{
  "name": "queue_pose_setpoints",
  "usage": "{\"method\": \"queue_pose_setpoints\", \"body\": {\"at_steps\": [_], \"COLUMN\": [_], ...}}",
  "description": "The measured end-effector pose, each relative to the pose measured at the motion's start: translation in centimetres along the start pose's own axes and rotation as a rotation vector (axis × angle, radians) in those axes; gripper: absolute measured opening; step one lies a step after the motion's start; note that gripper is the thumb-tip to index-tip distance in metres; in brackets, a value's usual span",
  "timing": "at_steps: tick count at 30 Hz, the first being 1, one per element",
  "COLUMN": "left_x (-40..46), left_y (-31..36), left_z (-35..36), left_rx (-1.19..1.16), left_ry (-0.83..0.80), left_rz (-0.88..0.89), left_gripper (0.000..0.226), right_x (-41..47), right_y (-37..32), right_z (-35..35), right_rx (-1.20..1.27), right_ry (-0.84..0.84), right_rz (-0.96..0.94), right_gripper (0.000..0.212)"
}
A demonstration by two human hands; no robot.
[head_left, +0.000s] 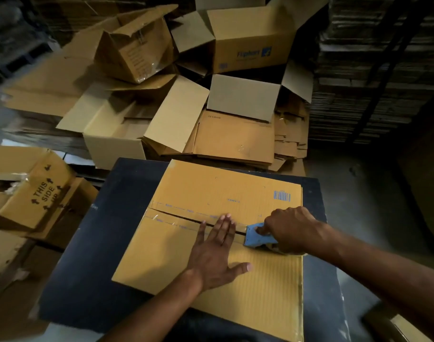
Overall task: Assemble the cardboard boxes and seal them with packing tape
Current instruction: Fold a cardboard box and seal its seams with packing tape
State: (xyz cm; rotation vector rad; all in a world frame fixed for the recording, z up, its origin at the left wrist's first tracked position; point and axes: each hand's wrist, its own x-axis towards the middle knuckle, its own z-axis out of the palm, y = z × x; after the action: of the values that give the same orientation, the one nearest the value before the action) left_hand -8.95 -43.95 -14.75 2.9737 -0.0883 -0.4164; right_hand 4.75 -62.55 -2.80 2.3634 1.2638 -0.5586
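1. Head view took in a dark table (92,262) under both hands, its bare top spreading to the left of the left hand and beyond the right wrist.
2. Stacks of flat cardboard (374,77) stood far beyond the right hand, dim and hard to make out in detail.
3. A heap of open boxes (142,112) lay well beyond the fingertips of both hands, some upright, some tipped; one carried blue print (254,53), too blurred to read with certainty.
4. The box (211,193) being sealed lay on the table directly beneath both hands, its two top flaps meeting in a seam that ran from the left hand's fingertips toward the right hand.
5. A box marked THIS SIDE UP (42,191) sat tilted, well to the left of the left hand.
6. The left hand (217,250) lay flat on the near flap, fingers straight and together, thumb spread, fingertips touching the seam; it held nothing.
7. The right hand (291,229) was curled round a blue tape dispenser (256,236), just to the right of the left hand's fingertips.
8. The dispenser rested on the seam, its front edge pointing at the left hand.
9. Clear tape (176,222) lay along the seam, to the left of the left fingertips.
10. A blue barcode (282,196) sat on the far flap, just beyond the right hand.
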Motion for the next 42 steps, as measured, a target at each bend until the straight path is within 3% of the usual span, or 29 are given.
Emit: {"method": "queue_pose_setpoints", "body": {"at_steps": [5, 8, 10, 13, 15, 23, 29, 36, 42], "left_x": [-2.0, -1.8, -1.1, -0.3, 0.1, 0.1, 0.2, 2.7, 4.0], "left_y": [-6.8, -6.5, -3.9, 0.5, 2.0, 2.0, 2.1, 12.6, 14.4], "left_z": [-1.1, -1.5, -1.8, -0.9, 0.1, 0.9, 1.2, 0.2, 2.6], "left_rx": [0.003, 0.035, 0.044, -0.004, -0.024, 0.032, 0.007, -0.149, -0.125], "left_ry": [0.101, 0.028, 0.011, -0.053, -0.003, 0.045, 0.124, 0.062, 0.206], "left_rz": [-0.244, -0.316, -0.238, 0.040, 0.088, 0.054, 0.046, -0.068, -0.133], "left_gripper": [0.114, 0.123, 0.126, 0.123, 0.122, 0.117, 0.122, 0.134, 0.118], "right_x": [-0.3, -0.5, -0.5, -0.7, -0.8, -2.8, -6.0, -6.4, -7.6], "right_y": [0.4, 0.1, 0.0, -0.3, -0.5, 1.0, 3.7, 3.8, 4.9], "right_z": [0.4, 0.4, 0.1, -0.7, -1.2, -1.9, 0.2, -0.4, 1.3], "right_rx": [0.014, 0.038, 0.041, 0.037, 0.010, -0.093, -0.134, -0.089, -0.045], "right_ry": [0.018, 0.028, 0.022, 0.007, -0.011, -0.112, -0.151, -0.149, -0.117], "right_rz": [-0.005, 0.007, 0.012, 0.007, -0.009, 0.017, 0.003, 0.004, 0.003], "right_gripper": [0.057, 0.053, 0.052, 0.050, 0.049, 0.032, 0.032, 0.033, 0.045]}}
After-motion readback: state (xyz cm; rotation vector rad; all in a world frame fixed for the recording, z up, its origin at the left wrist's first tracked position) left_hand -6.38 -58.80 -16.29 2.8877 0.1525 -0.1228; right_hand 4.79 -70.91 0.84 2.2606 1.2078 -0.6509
